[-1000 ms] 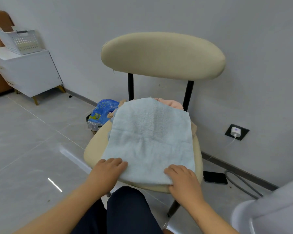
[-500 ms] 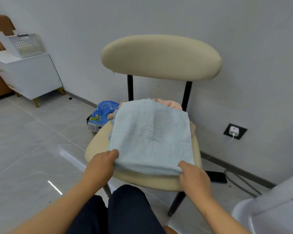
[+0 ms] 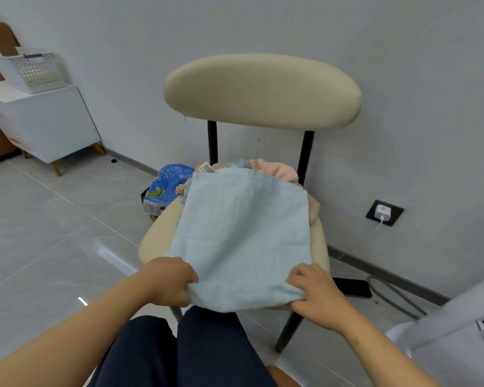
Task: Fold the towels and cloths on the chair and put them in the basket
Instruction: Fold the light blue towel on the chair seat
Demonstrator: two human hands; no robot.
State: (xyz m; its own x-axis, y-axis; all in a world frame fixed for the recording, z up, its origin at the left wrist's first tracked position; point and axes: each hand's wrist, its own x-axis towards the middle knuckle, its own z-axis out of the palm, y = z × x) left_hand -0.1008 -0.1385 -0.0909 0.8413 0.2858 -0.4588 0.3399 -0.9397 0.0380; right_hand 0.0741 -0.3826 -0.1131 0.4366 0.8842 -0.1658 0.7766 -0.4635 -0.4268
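A light blue towel (image 3: 243, 233) lies spread over the seat of a beige chair (image 3: 263, 90), its near edge hanging past the front. My left hand (image 3: 169, 280) grips the towel's near left corner, fingers curled round the cloth. My right hand (image 3: 316, 291) pinches the near right corner. Behind the towel, a pink cloth (image 3: 277, 169) and other bunched cloths lie at the back of the seat, mostly hidden. A white perforated basket (image 3: 31, 71) stands on a white cabinet at the far left.
The white cabinet (image 3: 45, 127) sits against the wall at left. A blue plastic packet (image 3: 165, 185) lies on the floor left of the chair. A black phone (image 3: 352, 287) and a grey cable lie on the floor at right. A white object (image 3: 444, 331) fills the lower right corner.
My hands went from resting flat on the towel's near edge to gripping its two near corners. The near edge has been drawn toward me, past the seat front.
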